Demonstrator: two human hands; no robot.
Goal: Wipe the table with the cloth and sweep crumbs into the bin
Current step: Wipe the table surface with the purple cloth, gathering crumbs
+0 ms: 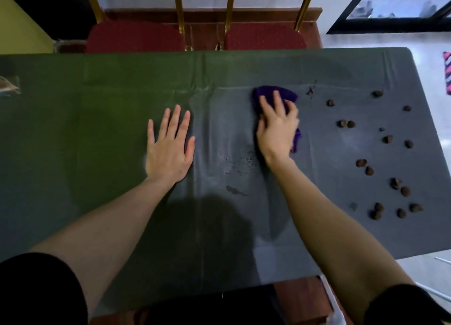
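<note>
A purple cloth (pixel 278 94) lies bunched on the dark green table (pixel 97 100), right of centre. My right hand (pixel 277 127) presses down on it, fingers curled over the fabric. My left hand (pixel 169 145) rests flat on the table to the left, fingers spread and holding nothing. Several brown crumbs (pixel 388 139) are scattered over the table's right end, apart from the cloth. Small wet specks (pixel 238 162) and a smear (pixel 235 190) sit between my hands. No bin is in view.
Two red chairs with gold legs (pixel 263 35) stand behind the table's far edge. The table's right end (pixel 419 85) drops to a pale floor. A striped object (pixel 447 73) lies on the floor at far right. Something lies at the table's left edge (pixel 8 88).
</note>
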